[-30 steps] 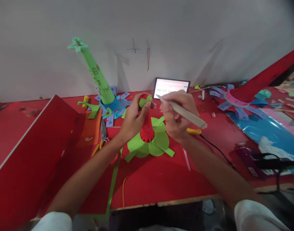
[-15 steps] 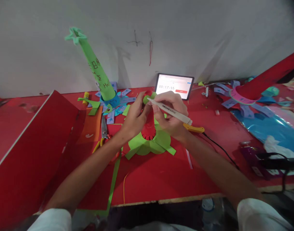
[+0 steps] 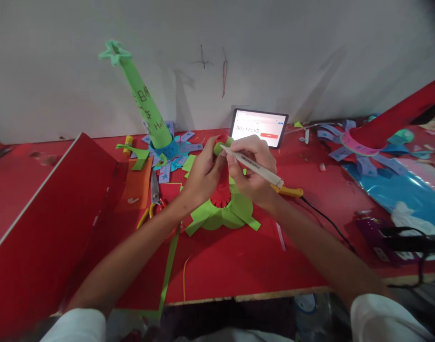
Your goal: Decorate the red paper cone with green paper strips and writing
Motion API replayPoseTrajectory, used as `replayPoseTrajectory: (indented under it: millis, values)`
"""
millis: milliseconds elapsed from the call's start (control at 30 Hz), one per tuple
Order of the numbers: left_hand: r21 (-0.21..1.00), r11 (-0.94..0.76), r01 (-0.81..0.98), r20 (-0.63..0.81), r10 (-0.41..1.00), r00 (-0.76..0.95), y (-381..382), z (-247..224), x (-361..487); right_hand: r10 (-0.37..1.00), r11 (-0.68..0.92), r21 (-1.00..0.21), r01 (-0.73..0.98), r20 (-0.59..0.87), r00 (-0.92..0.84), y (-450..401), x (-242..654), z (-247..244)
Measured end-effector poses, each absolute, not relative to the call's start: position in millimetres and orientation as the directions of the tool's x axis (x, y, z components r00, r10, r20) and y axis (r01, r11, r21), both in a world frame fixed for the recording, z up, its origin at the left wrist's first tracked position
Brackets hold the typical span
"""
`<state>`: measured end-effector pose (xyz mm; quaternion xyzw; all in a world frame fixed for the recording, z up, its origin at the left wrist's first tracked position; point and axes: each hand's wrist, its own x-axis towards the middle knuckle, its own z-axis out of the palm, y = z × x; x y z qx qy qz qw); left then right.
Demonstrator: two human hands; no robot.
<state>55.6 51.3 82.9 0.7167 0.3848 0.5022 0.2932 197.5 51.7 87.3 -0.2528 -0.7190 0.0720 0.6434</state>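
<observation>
My left hand [image 3: 205, 173] is closed around the upper part of a red paper tube [image 3: 221, 192], by a small green round piece [image 3: 218, 147] at its top. The tube stands upright on a green petal-shaped paper base [image 3: 220, 221], its lower rim cut into fringes. In my right hand [image 3: 251, 178] a white marker pen [image 3: 258, 167] is gripped like a pencil. Its tip reaches the green piece; whether it touches cannot be made out. My fingers hide much of the tube's top.
Behind stand a green paper tower [image 3: 148, 107] with a star and a tablet [image 3: 260, 127] showing a timer. Scissors [image 3: 154, 187] lie left, a yellow-handled corded tool [image 3: 288, 191] right. A red board [image 3: 53, 213] slants up at left; a red tower [image 3: 391, 118] leans at right.
The view has shifted very slightly. Both hands keep their grips, and the pen remains near the green piece with almost no movement.
</observation>
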Motion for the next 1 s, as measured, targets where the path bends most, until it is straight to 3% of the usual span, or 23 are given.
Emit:
replayPoseTrajectory:
  millis: [367,1000]
  values:
    - [0.764,-0.61,0.211,0.574,0.791,0.212,52.9,80.2,55.9,0.419,0.882,-0.393,0.262,0.906,-0.053,51.4,196.6,90.7]
    - [0.781,-0.585,0.218,0.549,0.81,0.205,51.8,83.2,56.5,0.42,0.878,-0.41,0.247,0.907,0.012,55.2,195.0,88.6]
